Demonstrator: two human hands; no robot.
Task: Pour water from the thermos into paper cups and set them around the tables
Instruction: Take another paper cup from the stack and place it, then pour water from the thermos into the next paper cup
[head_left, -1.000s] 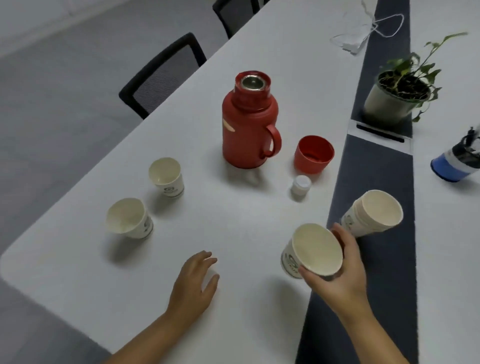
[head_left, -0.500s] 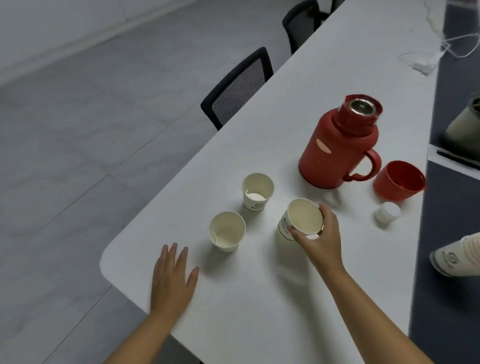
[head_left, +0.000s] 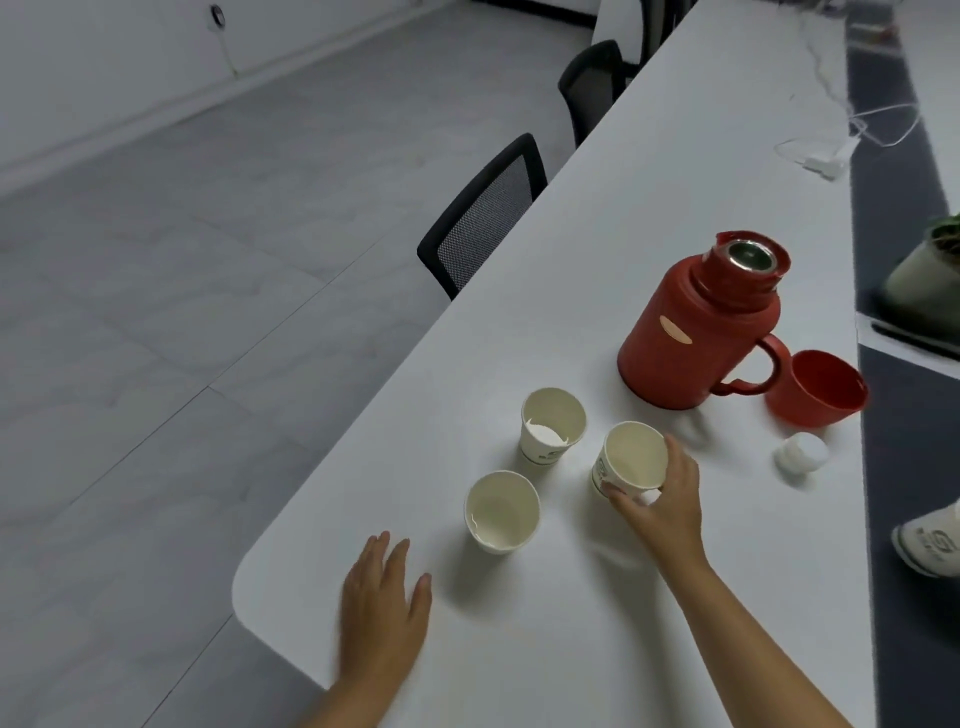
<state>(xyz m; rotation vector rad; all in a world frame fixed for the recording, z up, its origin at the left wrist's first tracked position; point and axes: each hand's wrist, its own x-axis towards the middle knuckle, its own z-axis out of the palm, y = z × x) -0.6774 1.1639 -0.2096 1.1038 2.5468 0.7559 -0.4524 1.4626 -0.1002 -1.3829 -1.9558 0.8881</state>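
A red thermos (head_left: 691, 332) stands open on the white table (head_left: 597, 249), its handle toward the right. Its red lid cup (head_left: 815, 387) and white stopper (head_left: 801, 458) lie to its right. My right hand (head_left: 662, 501) grips a tilted paper cup (head_left: 631, 460) at its rim, in front of the thermos. Two more paper cups stand to the left: a far cup (head_left: 551, 428) and a near cup (head_left: 501, 512). Flat on the table near the front corner rests my left hand (head_left: 384, 618), fingers apart, holding nothing.
A stack of paper cups (head_left: 930, 540) lies on its side at the right edge. A potted plant (head_left: 927, 280) sits on the dark centre strip (head_left: 904, 467). Black chairs (head_left: 483, 218) stand along the table's left side. White cables (head_left: 831, 150) lie far back.
My right hand carried a paper cup from the stack on the right over to the two cups on the left. My left hand slid left and flattened. The view swung left.
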